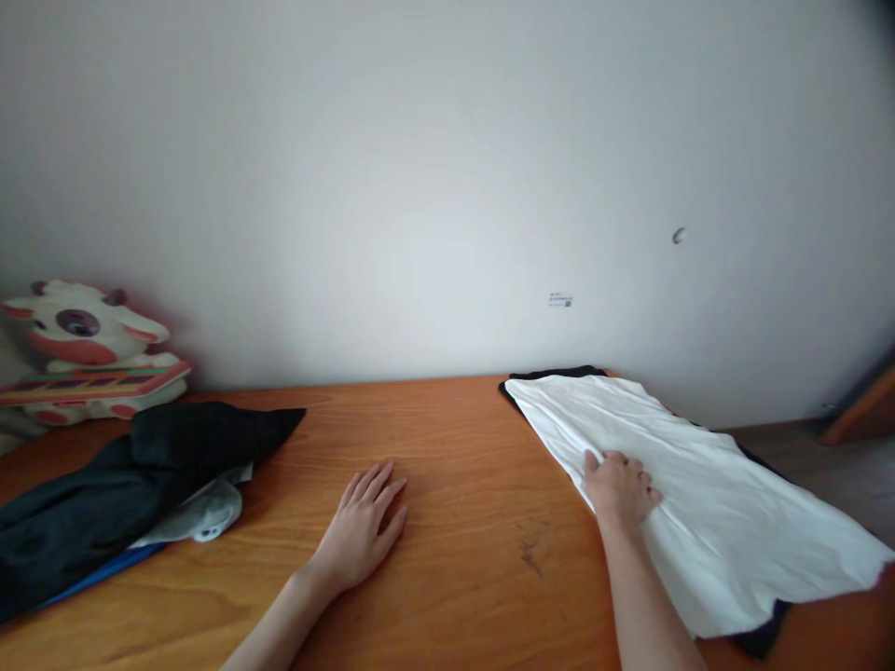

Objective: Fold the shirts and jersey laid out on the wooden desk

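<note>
My left hand lies palm down on the wooden tabletop, fingers spread, holding nothing. To the right, a white cloth garment is laid out, wrinkled, its near end reaching toward the table's right side. My right hand is on its left part, with the fingers bent into the fabric and the fingertips hidden. Dark cloth shows from beneath the white garment at the far edge, and more dark cloth sticks out at the near end.
At the left lies a heap of black clothing over a grey plush-like item and something blue. Behind it stands a cow-shaped toy keyboard against the white wall. A small label is on the wall.
</note>
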{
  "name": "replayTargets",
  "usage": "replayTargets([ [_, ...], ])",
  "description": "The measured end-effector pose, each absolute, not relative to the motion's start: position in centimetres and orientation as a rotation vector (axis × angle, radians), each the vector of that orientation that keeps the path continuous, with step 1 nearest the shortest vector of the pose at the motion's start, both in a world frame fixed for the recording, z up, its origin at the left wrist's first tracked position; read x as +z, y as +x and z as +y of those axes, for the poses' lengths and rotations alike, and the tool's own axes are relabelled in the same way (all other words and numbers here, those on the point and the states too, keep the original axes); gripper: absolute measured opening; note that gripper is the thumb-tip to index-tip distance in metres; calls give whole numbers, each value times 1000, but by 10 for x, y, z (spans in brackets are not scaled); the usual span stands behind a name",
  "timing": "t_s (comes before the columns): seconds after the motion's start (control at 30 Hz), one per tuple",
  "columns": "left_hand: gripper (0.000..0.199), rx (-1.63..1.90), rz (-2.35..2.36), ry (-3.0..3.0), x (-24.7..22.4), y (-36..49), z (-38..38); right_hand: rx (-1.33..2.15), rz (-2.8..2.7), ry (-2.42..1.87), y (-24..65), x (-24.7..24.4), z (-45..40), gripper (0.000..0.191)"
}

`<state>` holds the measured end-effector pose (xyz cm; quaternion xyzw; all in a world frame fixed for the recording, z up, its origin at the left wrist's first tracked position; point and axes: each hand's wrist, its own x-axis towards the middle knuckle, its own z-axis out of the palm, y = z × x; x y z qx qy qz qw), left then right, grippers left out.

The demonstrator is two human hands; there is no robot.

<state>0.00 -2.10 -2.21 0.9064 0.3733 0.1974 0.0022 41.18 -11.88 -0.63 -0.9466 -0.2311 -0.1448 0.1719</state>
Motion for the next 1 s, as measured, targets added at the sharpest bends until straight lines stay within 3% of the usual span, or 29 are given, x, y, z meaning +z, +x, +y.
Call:
replayTargets([
  [0.33,44,604,1175,2848,-19,1,-23,-464,-646,-2440,411,-6,-114,33],
  [0.53,45,648,1182,2780,-16,5,-26,-506,-891,-1764,382,4,-89,34],
  [0.6,56,691,1199,2717,-14,6,-28,-358,-1027,-1541,350,14,-82,34],
  [0.67,80,755,1216,2647,-11,7,-31,-96,-1180,-1376,309,24,-82,32],
  [0.77,119,861,1147,2596,-8,8,-35,468,-1466,-1160,245,38,-96,29],
  [0.83,131,897,1044,2605,-6,8,-36,785,-1638,-1045,211,42,-108,29],
  [0.9,123,826,968,2643,-5,7,-37,943,-1723,-1004,188,42,-118,30],
  [1.0,79,582,968,2701,0,8,-38,919,-1735,-1008,179,37,-122,32],
])
